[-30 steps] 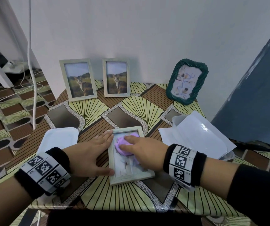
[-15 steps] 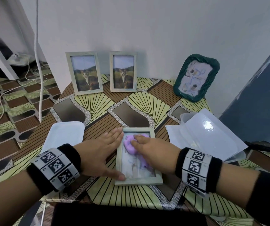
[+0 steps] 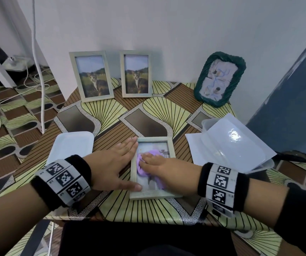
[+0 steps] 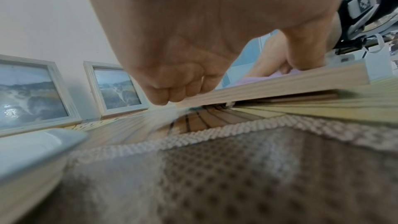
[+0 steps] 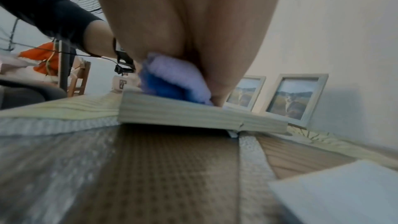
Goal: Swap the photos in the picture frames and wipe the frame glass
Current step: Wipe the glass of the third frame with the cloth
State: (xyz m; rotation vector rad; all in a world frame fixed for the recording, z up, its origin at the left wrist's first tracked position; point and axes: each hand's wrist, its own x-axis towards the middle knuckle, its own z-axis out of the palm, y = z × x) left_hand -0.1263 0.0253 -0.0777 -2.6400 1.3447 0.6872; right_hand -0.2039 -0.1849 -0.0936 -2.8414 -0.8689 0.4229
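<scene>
- Frame (image 3: 153, 168) in pale wood lay flat on the patterned counter (image 3: 159, 111), near its front edge.
- Left hand (image 3: 111, 169) lay flat with straight fingers against the frame's left rail, thumb on it.
- Right hand (image 3: 164, 169) pressed a purple cloth (image 3: 143, 168) onto the glass, fingers extended.
</scene>
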